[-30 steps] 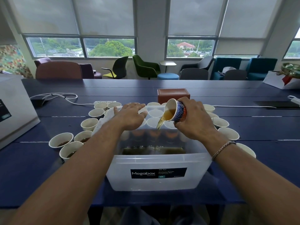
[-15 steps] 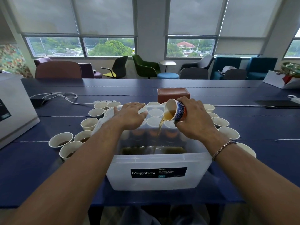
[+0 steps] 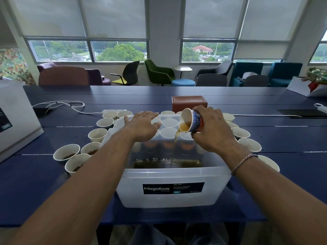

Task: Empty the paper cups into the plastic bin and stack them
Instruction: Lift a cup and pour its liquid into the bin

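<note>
Shows a blue-patterned paper cup [image 3: 192, 122] tipped over the far side of a clear plastic bin [image 3: 169, 175], brown liquid streaming in; gripped round its body by the right hand [image 3: 212, 133]; left hand [image 3: 143, 126] flat, fingers straight, at the bin's far rim, holding nothing; best tilted slowly, lip kept inside the rim, until dry; counts one bin, roughly twenty standing cups [image 3: 97, 134] around it, some hidden.

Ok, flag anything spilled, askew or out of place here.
Nothing stands out. The right hand tips a paper cup and the stream lands inside the plastic bin; no puddle shows on the table.
</note>
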`<act>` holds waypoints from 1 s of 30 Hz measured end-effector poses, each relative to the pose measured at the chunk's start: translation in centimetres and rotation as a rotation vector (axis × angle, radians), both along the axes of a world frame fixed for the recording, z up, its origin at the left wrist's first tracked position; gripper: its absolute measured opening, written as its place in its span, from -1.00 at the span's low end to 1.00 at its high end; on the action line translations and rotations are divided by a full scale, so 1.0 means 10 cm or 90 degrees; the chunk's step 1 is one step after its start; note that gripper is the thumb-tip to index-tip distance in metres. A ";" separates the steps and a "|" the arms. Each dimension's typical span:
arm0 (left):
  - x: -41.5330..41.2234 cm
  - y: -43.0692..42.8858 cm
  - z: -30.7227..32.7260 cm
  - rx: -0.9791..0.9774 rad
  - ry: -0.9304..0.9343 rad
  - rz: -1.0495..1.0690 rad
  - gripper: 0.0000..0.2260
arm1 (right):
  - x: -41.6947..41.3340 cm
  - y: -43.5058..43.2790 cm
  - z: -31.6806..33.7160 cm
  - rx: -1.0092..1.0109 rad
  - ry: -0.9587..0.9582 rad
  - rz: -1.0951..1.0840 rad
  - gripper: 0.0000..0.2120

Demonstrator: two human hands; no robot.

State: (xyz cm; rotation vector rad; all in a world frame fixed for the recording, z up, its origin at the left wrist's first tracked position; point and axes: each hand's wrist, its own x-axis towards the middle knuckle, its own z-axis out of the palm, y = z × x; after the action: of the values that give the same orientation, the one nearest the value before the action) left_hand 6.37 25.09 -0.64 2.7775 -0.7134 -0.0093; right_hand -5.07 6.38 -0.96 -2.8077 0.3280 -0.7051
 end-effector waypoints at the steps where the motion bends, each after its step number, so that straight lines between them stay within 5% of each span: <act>1: 0.00 0.00 0.00 -0.002 -0.001 0.000 -0.54 | 0.00 0.00 0.00 -0.001 0.001 -0.001 -0.29; 30: 0.00 0.01 0.01 0.005 0.008 -0.005 -0.55 | 0.01 0.02 0.00 -0.060 -0.068 -0.020 -0.27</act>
State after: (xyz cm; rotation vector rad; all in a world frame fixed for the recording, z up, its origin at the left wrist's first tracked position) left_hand 6.36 25.17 -0.50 2.7793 -0.7230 -0.0310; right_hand -5.02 6.60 -0.93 -2.8439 0.3280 -0.8967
